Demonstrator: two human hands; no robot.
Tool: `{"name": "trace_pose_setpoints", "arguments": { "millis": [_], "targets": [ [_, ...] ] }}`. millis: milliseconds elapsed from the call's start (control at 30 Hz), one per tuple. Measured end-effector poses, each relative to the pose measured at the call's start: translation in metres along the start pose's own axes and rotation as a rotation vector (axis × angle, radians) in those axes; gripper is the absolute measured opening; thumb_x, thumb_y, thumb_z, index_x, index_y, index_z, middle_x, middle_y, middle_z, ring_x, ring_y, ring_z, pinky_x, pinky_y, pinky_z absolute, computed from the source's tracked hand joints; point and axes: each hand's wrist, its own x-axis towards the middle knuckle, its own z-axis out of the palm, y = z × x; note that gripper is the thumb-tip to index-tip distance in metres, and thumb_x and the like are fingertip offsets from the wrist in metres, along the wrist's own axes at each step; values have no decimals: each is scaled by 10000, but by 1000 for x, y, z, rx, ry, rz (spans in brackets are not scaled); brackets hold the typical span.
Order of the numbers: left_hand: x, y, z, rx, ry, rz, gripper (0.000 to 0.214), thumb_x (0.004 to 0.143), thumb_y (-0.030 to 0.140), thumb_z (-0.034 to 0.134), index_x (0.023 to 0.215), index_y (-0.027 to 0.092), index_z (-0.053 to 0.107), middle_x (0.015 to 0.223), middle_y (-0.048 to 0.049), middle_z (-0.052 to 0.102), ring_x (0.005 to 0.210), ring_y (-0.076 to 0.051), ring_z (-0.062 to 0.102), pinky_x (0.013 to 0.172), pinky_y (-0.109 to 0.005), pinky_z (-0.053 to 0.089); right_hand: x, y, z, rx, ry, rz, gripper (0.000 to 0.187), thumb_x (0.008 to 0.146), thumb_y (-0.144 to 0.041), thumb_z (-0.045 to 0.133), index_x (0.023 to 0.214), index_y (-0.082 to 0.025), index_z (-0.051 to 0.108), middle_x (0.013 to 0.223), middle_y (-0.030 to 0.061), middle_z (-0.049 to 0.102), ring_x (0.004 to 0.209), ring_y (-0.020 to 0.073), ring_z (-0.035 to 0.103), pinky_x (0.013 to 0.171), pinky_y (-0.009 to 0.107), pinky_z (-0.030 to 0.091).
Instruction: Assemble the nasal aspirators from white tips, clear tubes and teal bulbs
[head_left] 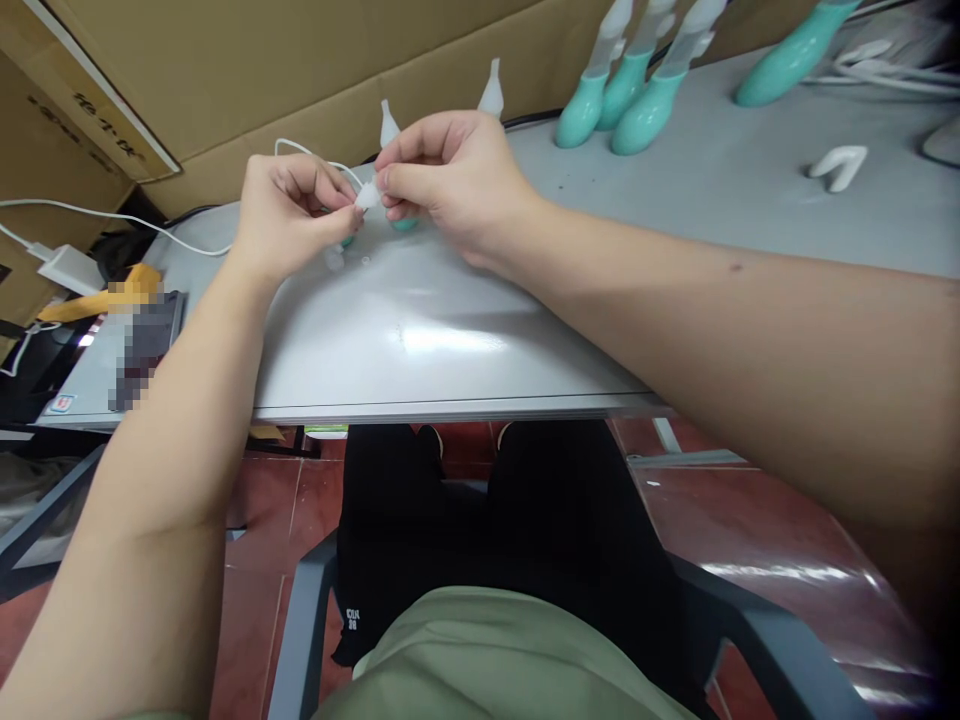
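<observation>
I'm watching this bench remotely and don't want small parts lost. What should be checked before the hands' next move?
1. Grip: left hand and right hand both pinch the white piece at the fingertips: ok.
2. Piece is over the table, not past its edge: ok.
3. Loose bits under the hands lie well in from the edge: ok.
4. Cable free of the left hand: cannot tell, it runs behind the fingers.
5. Teal units at the back stand away from both arms: ok.
6. Which way the piece is turned: cannot tell, fingers hide it.
</observation>
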Motion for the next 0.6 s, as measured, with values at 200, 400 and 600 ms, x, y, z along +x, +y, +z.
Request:
{"name": "trace_pose_setpoints", "arguments": {
  "millis": [200, 400, 600],
  "targets": [
    [-1, -5, 2, 38, -30, 9, 639, 936, 914, 815, 958, 288, 689, 1303, -74, 932, 1251, -292, 799, 1129, -541, 657, 4, 2, -2, -20, 9, -14, 537, 1144, 209, 602, 808, -184, 745, 726, -64, 721, 674, 78, 644, 672, 175, 591],
    [-2, -2, 4, -38, 1, 2, 758, 842, 973, 925, 891, 291, 598, 1204, -57, 907, 1154, -251, 797, 1124, -520, 674, 3, 1, -3, -17, -17, -5, 546, 1195, 210, 601, 834, -161, 776, 781, -52, 765, 698, 65, 673, 704, 182, 595],
    [0, -5, 3, -88, -20, -28, 849, 807, 937, 999, 1306, 284, 784, 1236, -7, 917, 1179, -243, 803, 1162, -500, 700, 4, 2, -4, -21, -24, 9, 553, 1219, 219, 662, 839, -160, 795, 780, -48, 779, 713, 67, 685, 724, 170, 621]
  ]
}}
